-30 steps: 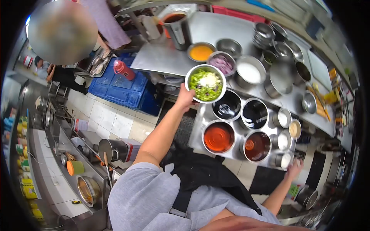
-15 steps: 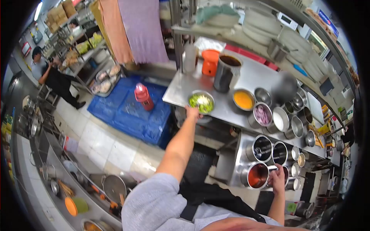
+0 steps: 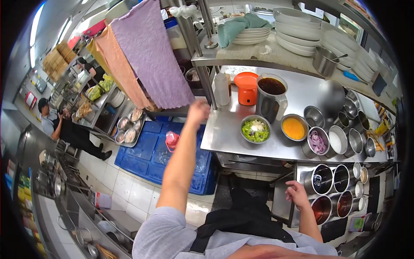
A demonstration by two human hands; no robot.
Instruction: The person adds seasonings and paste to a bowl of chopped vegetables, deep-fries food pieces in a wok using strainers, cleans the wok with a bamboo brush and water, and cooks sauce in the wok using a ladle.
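My left hand (image 3: 199, 113) is raised beside the shelf post, near the lower edge of a hanging purple towel (image 3: 151, 56); its fingers are smeared by motion. My right hand (image 3: 296, 193) has its fingers apart and holds nothing, just left of the metal pots of red liquid (image 3: 321, 208). On the steel counter (image 3: 224, 134) stands a metal bowl of chopped greens with a white topping (image 3: 255, 130). To its right are a bowl of orange liquid (image 3: 294, 127) and a pot of sliced purple onion (image 3: 317, 142). Behind the greens stands a jug of dark liquid (image 3: 271, 93).
A blue chest (image 3: 144, 149) with a red bottle (image 3: 171, 140) stands left of the counter. Plates (image 3: 297, 32) are stacked on the shelf above. A person in a black cap (image 3: 64, 125) stands at the far left. Metal pans line the lower-left counter.
The bowl of greens came down onto the counter and my left hand let it go, moving up and left. My right hand left the pot handle. The view turned towards the shelf and towels.
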